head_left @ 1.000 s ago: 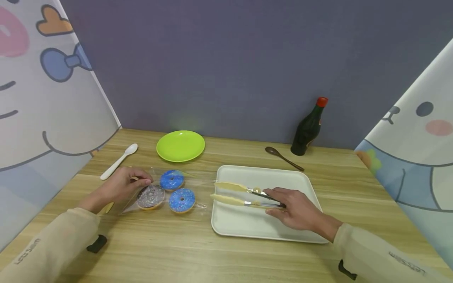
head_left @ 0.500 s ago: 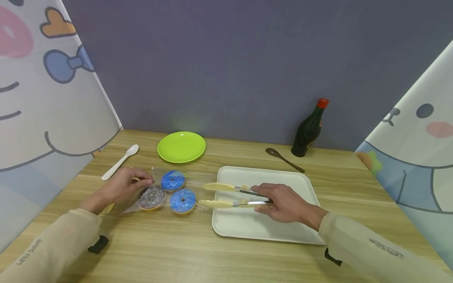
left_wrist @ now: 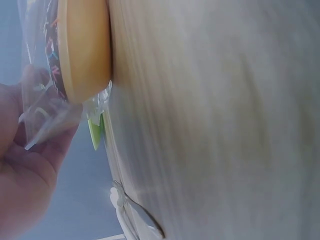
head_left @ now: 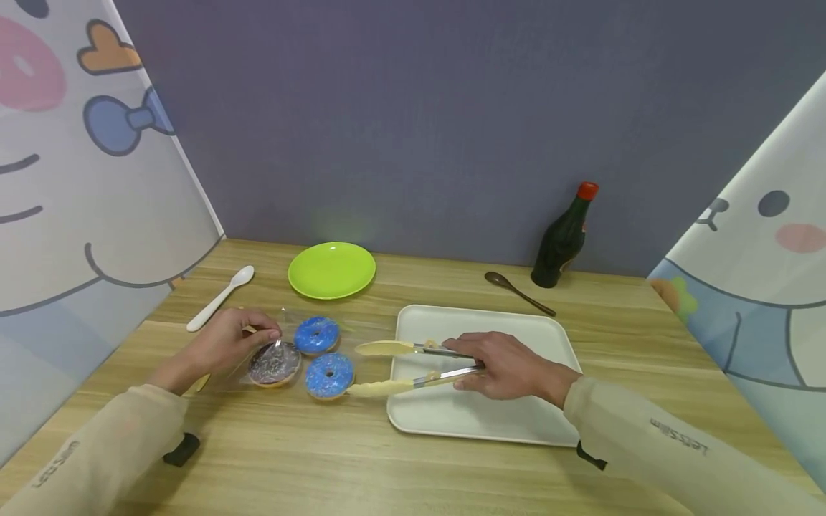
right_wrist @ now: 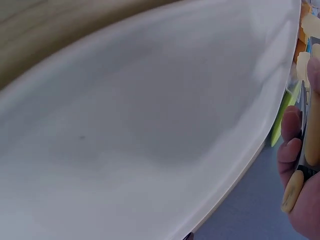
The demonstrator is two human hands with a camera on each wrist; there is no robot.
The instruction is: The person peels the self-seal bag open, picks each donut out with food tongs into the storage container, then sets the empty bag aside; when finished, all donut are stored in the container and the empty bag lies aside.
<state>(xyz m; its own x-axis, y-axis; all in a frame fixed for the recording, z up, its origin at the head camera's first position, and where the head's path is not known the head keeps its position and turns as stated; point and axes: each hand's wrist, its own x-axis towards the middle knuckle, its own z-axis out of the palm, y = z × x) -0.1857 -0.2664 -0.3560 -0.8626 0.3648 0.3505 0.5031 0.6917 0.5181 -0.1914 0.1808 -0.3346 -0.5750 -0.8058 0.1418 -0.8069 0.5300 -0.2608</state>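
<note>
My left hand (head_left: 226, 342) pinches the gathered edge of a clear plastic bag (left_wrist: 37, 117) above a chocolate doughnut (head_left: 274, 364) with sprinkles. The doughnut's pale side shows through the film in the left wrist view. Two blue doughnuts lie right of it, an upper one (head_left: 316, 335) and a lower one (head_left: 330, 375). My right hand (head_left: 506, 364) grips metal tongs (head_left: 445, 375) with cream tips, their arms spread apart. One tip reaches the lower blue doughnut's right edge; the other is right of the upper one. The right wrist view shows the fingers wrapped round the tongs' handles.
Under the tongs and right hand lies a white rectangular tray (head_left: 477, 419). Behind the doughnuts is a green plate (head_left: 332, 271). A white spoon (head_left: 219, 299) lies far left, a brown spoon (head_left: 519, 294) behind the tray, and a dark red-capped bottle (head_left: 563, 240) stands near the wall.
The right hand has carried the tongs left from over the tray to the doughnuts, and their tips are wider apart. The lower blue doughnut has shifted slightly towards me; the left hand has stayed put.
</note>
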